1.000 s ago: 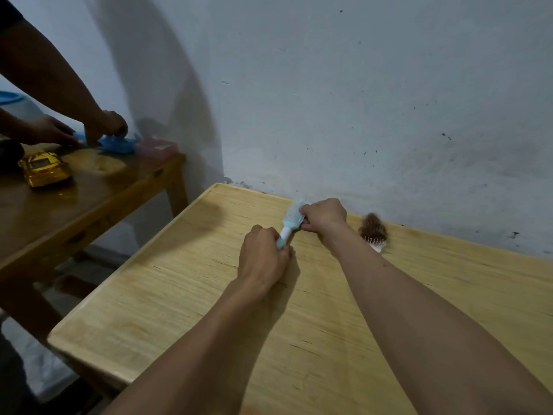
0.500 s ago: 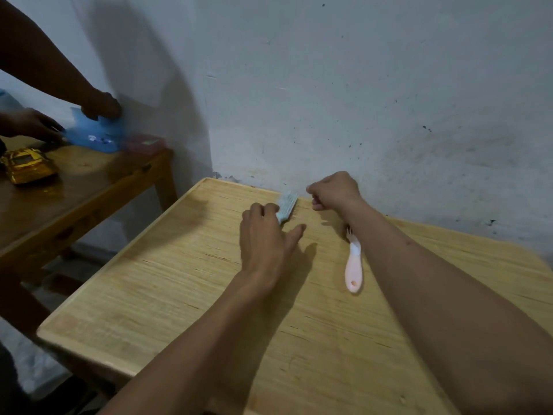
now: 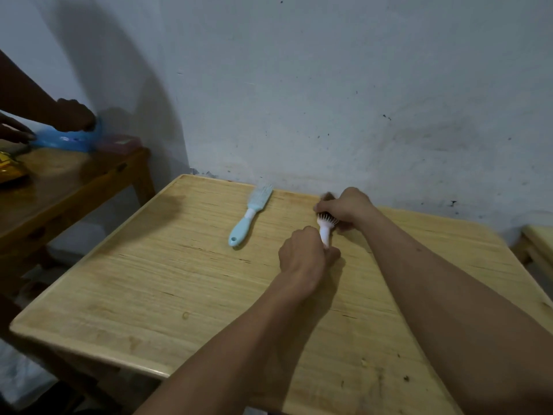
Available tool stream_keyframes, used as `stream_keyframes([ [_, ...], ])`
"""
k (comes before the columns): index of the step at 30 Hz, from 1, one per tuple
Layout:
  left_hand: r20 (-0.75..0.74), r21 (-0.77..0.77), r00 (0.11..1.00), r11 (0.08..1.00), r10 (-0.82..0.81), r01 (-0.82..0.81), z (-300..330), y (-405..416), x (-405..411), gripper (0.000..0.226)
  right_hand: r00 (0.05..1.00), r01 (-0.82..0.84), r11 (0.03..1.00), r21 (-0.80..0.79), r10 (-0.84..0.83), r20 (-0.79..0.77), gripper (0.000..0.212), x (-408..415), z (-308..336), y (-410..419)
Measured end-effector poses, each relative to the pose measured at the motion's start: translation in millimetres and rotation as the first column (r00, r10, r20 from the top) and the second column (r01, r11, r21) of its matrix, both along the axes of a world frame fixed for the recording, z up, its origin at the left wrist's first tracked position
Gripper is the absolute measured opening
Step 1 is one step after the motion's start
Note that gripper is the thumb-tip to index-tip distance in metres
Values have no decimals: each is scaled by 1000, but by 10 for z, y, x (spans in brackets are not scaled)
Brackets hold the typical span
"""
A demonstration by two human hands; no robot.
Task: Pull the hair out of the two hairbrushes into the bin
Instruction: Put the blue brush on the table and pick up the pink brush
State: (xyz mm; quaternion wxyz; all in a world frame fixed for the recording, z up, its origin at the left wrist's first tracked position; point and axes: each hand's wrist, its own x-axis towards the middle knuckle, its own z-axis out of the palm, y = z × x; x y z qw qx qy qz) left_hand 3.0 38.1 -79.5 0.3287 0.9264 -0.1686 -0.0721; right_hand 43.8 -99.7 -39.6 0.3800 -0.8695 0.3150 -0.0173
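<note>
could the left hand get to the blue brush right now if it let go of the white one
Probably yes. The blue brush lies alone on the table, just left of the left hand, with nothing between them; that hand is only busy gripping the white brush.

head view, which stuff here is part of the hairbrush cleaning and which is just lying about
Part of the job:
- white hairbrush, held in the left hand, right hand at its bristles
- blue hairbrush, lying free on the light wooden table
- no bin in view

Just lying about:
- blue object, pink box and yellow item on the darker side table, another person's hands there
</note>
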Motion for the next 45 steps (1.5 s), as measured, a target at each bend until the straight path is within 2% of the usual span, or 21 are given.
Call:
stream_keyframes([
  [5, 22, -149, 998, 987, 56, -52, 33, 210, -31, 36, 994, -14, 994, 105, 2, 108, 27, 79, 149, 178],
  [9, -9, -283, 996, 955, 88, -87, 229, 477, 0, 40, 985, -88, 988, 126, 67, 159, 24, 137, 397, 511],
  [14, -65, -323, 989, 935, 130, -144, 451, 949, 16, 38, 970, -192, 972, 132, 167, 179, 21, 144, 673, 1061],
  [18, -231, -470, 965, 854, 126, -224, 556, 1446, -27, 28, 943, -297, 943, 151, 265, 200, 19, 120, 799, 1573],
  [23, -300, -577, 931, 737, 210, -352, 548, 2276, -154, 42, 879, -458, 871, 179, 413, 236, 16, 54, 828, 2480],
  [26, -309, -575, 900, 693, 308, -435, 429, 2822, -296, 35, 825, -559, 808, 185, 520, 219, 18, -31, 753, 3114],
  [29, -313, -594, 843, 602, 438, -534, 200, 3319, -465, 38, 759, -651, 727, 217, 627, 177, 23, -112, 591, 3703],
  [31, -331, -594, 791, 538, 515, -598, 33, 3637, -635, 44, 715, -695, 675, 246, 685, 141, 32, -174, 429, 4054],
  [33, -327, -559, 755, 527, 569, -640, -166, 3942, -836, 43, 676, -725, 636, 262, 731, 96, 44, -233, 208, 4374],
  [35, -327, -500, 737, 554, 591, -666, -377, 4188, -1054, 45, 651, -740, 618, 267, 758, 51, 52, -315, -41, 4663],
  [38, -368, -398, 666, 538, 649, -743, -675, 4420, -1370, 50, 635, -732, 599, 325, 773, 8, 55, -478, -444, 5006],
  [40, -382, -335, 599, 499, 704, -799, -909, 4525, -1537, 56, 609, -740, 578, 344, 793, -22, 51, -621, -690, 5156],
  [45, -350, -309, 471, 374, 810, -874, -1443, 4686, -1807, 61, 525, -745, 505, 436, 847, -83, 58, -887, -1225, 5337],
])
